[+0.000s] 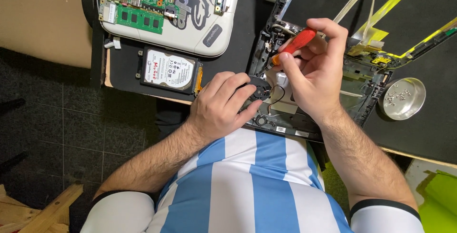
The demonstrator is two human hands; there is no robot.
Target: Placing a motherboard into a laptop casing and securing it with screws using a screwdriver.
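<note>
My right hand grips a red-handled screwdriver, its tip pointing down-left into an opened black laptop base. My left hand rests on the base's near left corner, fingers on a round black cooling fan with thin wires trailing from it. Both hands are close together over the laptop's bare inner frame.
A hard drive in its bracket lies left of the hands. Behind it a white laptop cover carries a green circuit board. A round metal dish with several screws sits at right. The table edge runs just under my forearms.
</note>
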